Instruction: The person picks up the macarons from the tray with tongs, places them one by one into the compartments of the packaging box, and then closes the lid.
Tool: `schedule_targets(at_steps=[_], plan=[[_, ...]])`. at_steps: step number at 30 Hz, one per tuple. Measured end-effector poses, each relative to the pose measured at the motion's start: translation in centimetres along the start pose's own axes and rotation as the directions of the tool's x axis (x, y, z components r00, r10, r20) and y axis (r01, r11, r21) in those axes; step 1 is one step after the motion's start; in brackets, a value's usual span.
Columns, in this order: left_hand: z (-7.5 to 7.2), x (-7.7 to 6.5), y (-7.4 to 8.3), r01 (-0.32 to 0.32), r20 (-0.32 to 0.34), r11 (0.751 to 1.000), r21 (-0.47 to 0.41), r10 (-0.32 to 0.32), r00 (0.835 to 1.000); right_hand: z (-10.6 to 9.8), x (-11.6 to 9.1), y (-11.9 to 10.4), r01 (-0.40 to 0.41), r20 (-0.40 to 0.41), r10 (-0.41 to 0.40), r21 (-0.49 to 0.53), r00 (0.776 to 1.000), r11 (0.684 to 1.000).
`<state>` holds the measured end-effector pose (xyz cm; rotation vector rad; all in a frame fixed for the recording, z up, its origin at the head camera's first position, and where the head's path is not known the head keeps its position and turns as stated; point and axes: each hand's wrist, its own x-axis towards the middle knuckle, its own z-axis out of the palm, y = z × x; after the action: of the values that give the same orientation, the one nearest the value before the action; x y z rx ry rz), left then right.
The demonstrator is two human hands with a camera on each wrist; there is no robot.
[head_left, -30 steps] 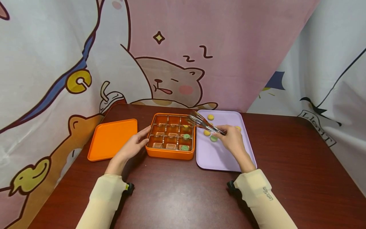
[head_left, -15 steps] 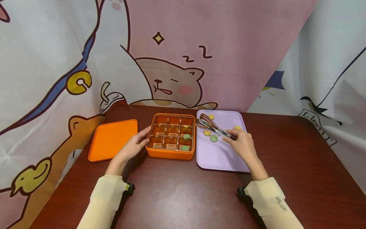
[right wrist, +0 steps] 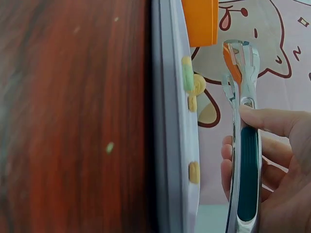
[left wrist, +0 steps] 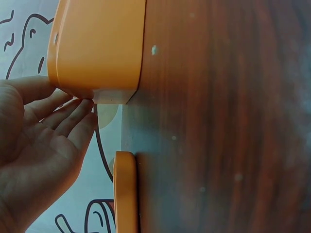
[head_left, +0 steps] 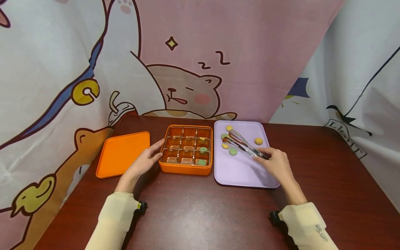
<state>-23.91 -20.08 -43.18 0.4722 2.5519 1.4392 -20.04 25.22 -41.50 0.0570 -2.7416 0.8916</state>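
My left hand (head_left: 144, 161) rests its straight fingers against the left side of an orange box (head_left: 185, 168) divided into compartments; the left wrist view shows the fingertips at the box wall (left wrist: 97, 43). Down the box's right column lie a yellow piece (head_left: 202, 138) and two green round pieces, the nearer green one (head_left: 201, 162) at the front. My right hand (head_left: 277, 163) grips metal tongs (right wrist: 249, 145) with dark green handle inlays. Their tips are spread, with nothing between them, over a lilac tray (head_left: 239, 177). Small cookie-like rounds, a green one (head_left: 233, 151) among them, lie beneath and around the tips.
A lone yellow round (head_left: 258, 141) lies toward the tray's right side, another yellow round (head_left: 229, 128) near its back edge. Left of the box is a flat orange lid (head_left: 123, 152). All stand on a dark wooden table (head_left: 187, 211) before a cartoon-printed curtain (head_left: 250, 69).
My right hand has drawn the tongs rightward from the box's edge to over the tray, and their tips now show spread apart. My left hand stays at the box.
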Motion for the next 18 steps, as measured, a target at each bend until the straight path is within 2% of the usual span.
schedule_targets(at_steps=[18], plan=[[0.3, 0.1, -0.3, -0.017, 0.005, 1.0, -0.008, 0.017, 1.0, -1.2, -0.9, 3.6, -0.013, 0.209, 0.007, 0.024, 0.978, 1.0]])
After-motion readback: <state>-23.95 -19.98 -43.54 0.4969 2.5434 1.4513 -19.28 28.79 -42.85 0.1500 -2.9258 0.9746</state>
